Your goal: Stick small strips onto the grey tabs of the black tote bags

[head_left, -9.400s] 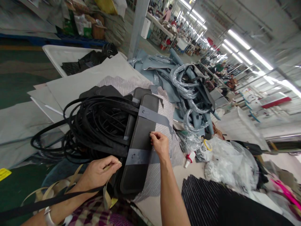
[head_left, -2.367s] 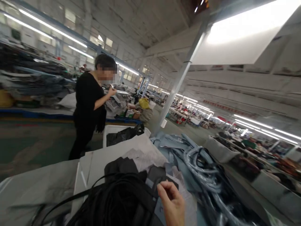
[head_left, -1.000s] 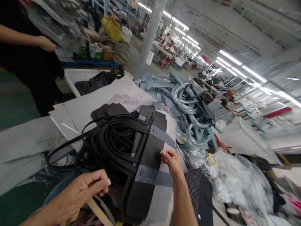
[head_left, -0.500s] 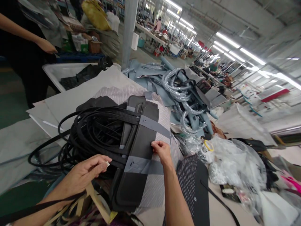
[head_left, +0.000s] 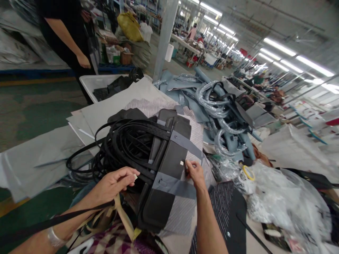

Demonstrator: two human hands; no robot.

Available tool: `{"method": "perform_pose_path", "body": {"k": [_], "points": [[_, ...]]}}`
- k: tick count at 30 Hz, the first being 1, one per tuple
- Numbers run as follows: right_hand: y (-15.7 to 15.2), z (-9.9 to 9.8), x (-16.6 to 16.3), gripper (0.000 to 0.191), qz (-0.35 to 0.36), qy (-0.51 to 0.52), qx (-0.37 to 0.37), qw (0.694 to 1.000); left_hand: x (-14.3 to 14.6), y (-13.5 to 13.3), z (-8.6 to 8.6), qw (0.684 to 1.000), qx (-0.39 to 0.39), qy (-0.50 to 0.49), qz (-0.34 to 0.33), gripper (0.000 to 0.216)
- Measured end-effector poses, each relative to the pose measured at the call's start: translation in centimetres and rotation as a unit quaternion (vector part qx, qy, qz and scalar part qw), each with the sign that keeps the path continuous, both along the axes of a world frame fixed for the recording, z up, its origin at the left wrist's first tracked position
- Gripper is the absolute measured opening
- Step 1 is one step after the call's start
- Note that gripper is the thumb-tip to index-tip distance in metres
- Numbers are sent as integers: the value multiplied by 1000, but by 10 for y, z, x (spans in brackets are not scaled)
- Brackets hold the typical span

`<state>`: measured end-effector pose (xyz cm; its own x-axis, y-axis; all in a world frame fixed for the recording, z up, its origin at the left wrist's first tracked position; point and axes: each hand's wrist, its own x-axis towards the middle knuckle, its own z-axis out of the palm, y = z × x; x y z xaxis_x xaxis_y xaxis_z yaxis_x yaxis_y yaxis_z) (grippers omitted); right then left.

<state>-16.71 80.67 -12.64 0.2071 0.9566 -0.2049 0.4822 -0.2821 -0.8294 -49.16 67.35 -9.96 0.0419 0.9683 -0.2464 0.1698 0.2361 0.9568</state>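
Observation:
A stack of black bag panels [head_left: 176, 151] lies on the table with grey straps and loops of thin black straps [head_left: 124, 141] attached. My left hand [head_left: 119, 181] is closed, pinching a small white piece [head_left: 135, 177] between thumb and forefinger, just left of the stack. On the top panel, close to its right edge, sits a small white square [head_left: 182, 163]. Right beside that square is my right hand [head_left: 195, 173], its fingers curled together at the panel's edge; whether anything is in them is hidden.
Blue-grey pieces [head_left: 182, 95] with plastic-wrapped handles [head_left: 212, 100] are heaped behind. Clear plastic bags [head_left: 286, 197] and a dark striped panel [head_left: 225, 211] lie right. Pale sheets [head_left: 106, 109] and a white bin [head_left: 88, 84] stand left. A person in black [head_left: 66, 38] stands beyond.
The view has turned left, so everything sits further right. A small white square now shows on the panel, and my right fingers have drawn slightly off it. My left hand keeps its pinch.

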Motion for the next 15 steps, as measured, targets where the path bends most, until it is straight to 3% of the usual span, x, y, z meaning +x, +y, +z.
{"method": "perform_pose_path", "body": {"k": [2, 4, 7, 11, 15], "points": [[-23, 7, -15, 46, 11, -2, 41, 999, -2, -5, 2, 1000, -1, -16, 6, 54], [-53, 14, -42, 43, 95, -34, 113, 989, -5, -11, 4, 1000, -4, -23, 8, 52], [-93, 18, -89, 39, 237, -147, 209, 937, -11, -21, 8, 1000, -2, -13, 2, 52], [-113, 7, -126, 31, 245, -247, 243, 905, -18, -31, 15, 1000, 5, 1, -2, 54], [-106, 5, -128, 16, 263, -241, 276, 892, -23, -38, 23, 1000, 3, 15, 17, 58]]}}
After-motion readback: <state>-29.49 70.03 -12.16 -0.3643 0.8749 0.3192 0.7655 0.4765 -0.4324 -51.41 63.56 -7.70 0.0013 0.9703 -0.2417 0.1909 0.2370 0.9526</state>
